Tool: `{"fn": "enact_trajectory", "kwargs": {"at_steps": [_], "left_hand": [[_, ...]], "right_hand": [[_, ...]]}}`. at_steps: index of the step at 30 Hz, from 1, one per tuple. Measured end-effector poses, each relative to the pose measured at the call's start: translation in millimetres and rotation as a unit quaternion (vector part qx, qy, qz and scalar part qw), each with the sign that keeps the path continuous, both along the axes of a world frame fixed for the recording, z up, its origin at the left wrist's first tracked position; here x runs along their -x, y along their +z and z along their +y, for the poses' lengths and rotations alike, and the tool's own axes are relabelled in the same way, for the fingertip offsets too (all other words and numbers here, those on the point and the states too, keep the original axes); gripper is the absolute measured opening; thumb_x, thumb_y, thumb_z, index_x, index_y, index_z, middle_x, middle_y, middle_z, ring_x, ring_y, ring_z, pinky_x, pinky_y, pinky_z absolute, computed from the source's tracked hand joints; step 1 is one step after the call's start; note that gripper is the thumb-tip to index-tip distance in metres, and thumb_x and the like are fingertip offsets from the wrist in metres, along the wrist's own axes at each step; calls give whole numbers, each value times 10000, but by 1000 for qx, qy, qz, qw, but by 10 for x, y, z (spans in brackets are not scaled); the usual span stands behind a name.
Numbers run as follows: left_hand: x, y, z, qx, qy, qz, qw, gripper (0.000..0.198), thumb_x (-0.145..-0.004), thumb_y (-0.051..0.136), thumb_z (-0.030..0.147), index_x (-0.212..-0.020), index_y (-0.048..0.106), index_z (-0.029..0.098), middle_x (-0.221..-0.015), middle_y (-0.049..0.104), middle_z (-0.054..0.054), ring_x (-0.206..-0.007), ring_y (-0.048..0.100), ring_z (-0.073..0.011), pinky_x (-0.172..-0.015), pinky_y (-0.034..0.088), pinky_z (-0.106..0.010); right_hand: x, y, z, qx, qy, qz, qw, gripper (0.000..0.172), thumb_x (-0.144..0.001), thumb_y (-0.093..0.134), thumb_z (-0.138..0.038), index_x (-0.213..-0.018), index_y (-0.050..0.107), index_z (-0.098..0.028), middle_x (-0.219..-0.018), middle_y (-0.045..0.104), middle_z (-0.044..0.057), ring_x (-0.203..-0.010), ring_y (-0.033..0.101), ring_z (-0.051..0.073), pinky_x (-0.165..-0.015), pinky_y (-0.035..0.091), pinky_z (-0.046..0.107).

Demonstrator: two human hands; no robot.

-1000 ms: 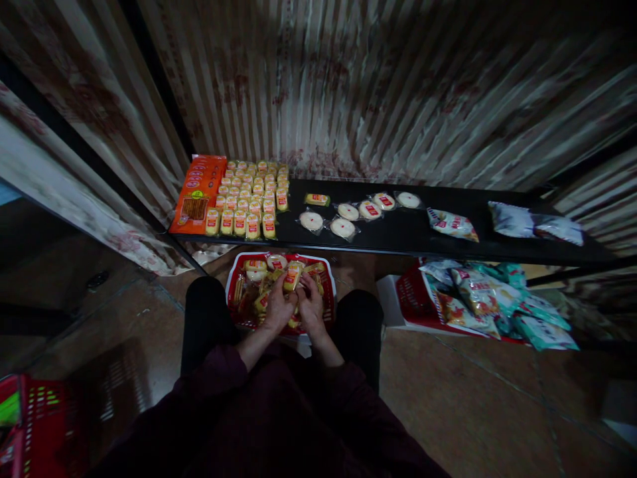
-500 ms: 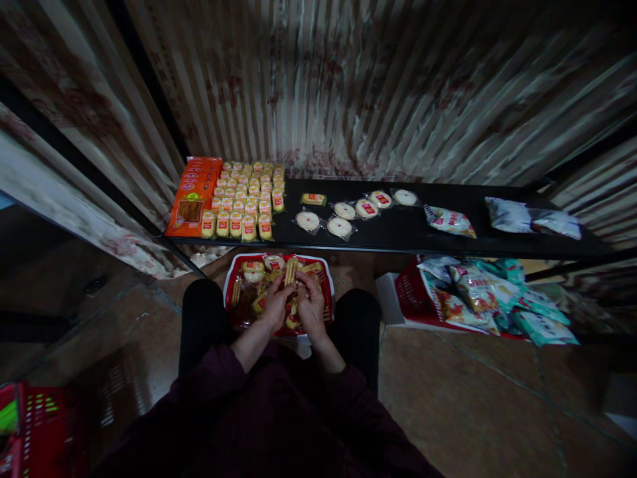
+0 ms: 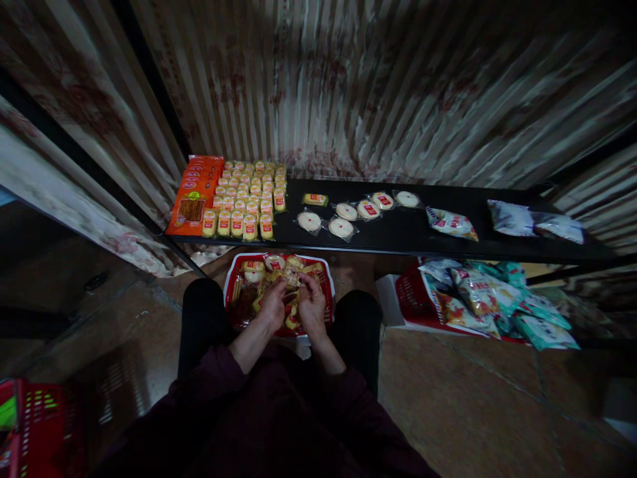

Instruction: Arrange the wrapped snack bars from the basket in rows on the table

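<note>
With the hands as the dial's centre and twelve straight ahead, the left hand (image 3: pixel 273 305) and right hand (image 3: pixel 311 307) come together over a white-rimmed red basket (image 3: pixel 329 282), their fingers partly curled and nearly closed, pinching one small clear-wrapped snack (image 3: pixel 291 273) between them; its print is too small to read. The snack sits above the basket's far half, where other packaged cakes (image 3: pixel 253 267) lie in a loose heap. Beyond the basket runs a black shelf (image 3: pixel 388 234). On it, an orange snack packet (image 3: pixel 194 199) lies at ten o'clock, touching or just beside tight rows of yellow mini cakes (image 3: pixel 246 199) at eleven. A single yellow-wrapped cake (image 3: pixel 315 199) lies just past twelve, and round white pastries (image 3: pixel 341 228) in clear wrappers at one. A white-and-red bag (image 3: pixel 451 224) and two pale bags (image 3: pixel 532 224) lie between two and three. Off the shelf, at three, a second red basket (image 3: pixel 412 292) overflows with teal and white bags (image 3: pixel 480 292).
</note>
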State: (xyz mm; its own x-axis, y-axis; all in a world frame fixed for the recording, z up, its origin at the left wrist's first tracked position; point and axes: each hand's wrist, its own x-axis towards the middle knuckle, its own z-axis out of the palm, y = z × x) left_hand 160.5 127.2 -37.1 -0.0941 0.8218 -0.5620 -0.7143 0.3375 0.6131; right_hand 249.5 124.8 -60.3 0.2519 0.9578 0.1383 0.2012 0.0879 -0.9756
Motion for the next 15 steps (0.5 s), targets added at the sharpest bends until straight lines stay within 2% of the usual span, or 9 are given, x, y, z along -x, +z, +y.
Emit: {"fn": "enact_trajectory", "kwargs": {"at_steps": [8, 15], "left_hand": [[17, -4, -9, 16, -5, -22, 1000, 78, -742, 615, 182, -819, 620, 184, -787, 673, -3, -709, 608, -116, -740, 475, -258], [16, -50, -2, 57, -26, -53, 997, 82, -764, 592, 218, -788, 637, 154, -699, 670, -26, -672, 631, -146, -705, 504, -278]], "right_hand": [[17, -47, -8, -3, 7, -5, 1000, 332, -800, 446, -226, -1052, 662, -207, -1086, 676, 64, -1021, 604, 215, -943, 460, 396], [46, 71, -23, -25, 23, -57, 998, 308, -815, 450, -210, -1034, 666, -225, -1069, 675, 53, -1031, 597, 210, -959, 451, 398]]}}
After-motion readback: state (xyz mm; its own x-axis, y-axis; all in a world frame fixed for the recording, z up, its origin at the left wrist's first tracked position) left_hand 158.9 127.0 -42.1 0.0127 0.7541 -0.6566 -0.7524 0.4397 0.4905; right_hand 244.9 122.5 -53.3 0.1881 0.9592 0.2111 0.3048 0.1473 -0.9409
